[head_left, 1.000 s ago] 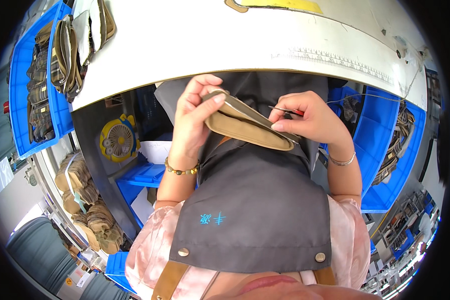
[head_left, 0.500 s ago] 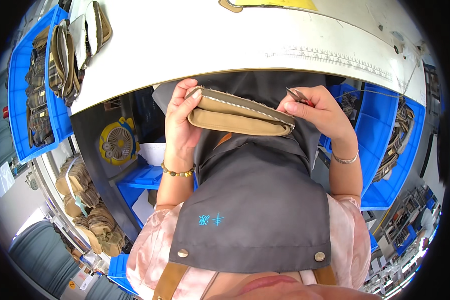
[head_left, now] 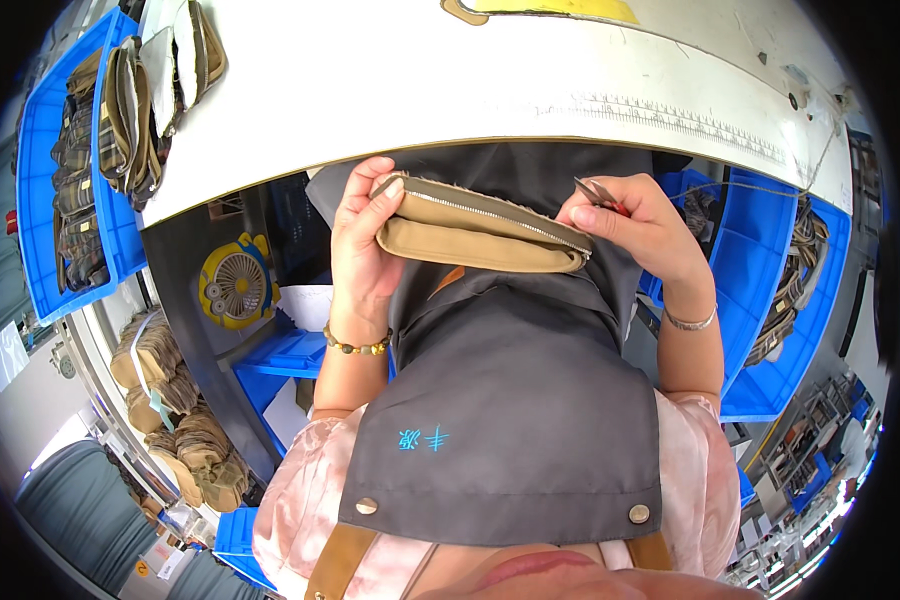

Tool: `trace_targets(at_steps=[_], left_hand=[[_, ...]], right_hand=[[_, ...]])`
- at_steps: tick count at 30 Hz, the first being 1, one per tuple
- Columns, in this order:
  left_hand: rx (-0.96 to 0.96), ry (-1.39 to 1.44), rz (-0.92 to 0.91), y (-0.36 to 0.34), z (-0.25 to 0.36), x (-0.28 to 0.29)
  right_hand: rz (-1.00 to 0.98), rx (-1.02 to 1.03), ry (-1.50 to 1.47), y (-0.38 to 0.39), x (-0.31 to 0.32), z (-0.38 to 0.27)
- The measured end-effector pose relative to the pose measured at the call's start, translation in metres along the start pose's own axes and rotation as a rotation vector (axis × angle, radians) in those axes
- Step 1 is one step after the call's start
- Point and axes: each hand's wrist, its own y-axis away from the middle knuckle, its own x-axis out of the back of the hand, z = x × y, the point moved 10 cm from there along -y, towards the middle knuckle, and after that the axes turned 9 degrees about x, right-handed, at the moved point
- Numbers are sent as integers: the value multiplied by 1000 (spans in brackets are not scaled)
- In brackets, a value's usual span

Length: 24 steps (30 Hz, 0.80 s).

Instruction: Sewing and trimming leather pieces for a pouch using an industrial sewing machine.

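The left hand (head_left: 365, 230) pinches the left end of a tan pouch (head_left: 470, 240). Its thumb lies on top and its fingers are behind, so it is closed tight on the cloth. The right hand (head_left: 630, 222) is curled around a small pair of snips (head_left: 592, 190). Their dark, pointy blades stick out past the fingers, and a bit of red shows in the palm. The right thumb is at the pouch's right end, but one cannot tell how hard it presses there.

The pouch is up in front of the apron (head_left: 510, 420), just off the near edge of the table. A silver zipper (head_left: 495, 216) runs along it, sloping down to the right, and the top edge looks fuzzy.

The beaded bracelet (head_left: 358, 347) is on the left wrist and the silver bracelet (head_left: 692, 320) is on the right one.

Farther out is the white table (head_left: 370, 90), with ruler marks (head_left: 680, 120) on it. More cloth pieces (head_left: 130, 125) hang over its left edge, beside a blue bin (head_left: 123, 240). Under the table is a yellow and blue fan (head_left: 238, 285). Another blue bin (head_left: 752, 250) is on the right.
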Motion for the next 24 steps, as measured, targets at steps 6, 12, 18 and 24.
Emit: trace_targets(at_steps=[6,12,18,24], left_hand=[[-1,16,-6,-1,-2,3],[31,61,-1,-5,-6,10],[86,76,135,-4,-14,20],[131,93,128,-6,-21,29]], right_hand=[[6,12,-13,-1,-1,-3],[11,-1,-18,1,3,2],[65,-47,-64,1,6,1],[84,-52,-67,2,8,1]])
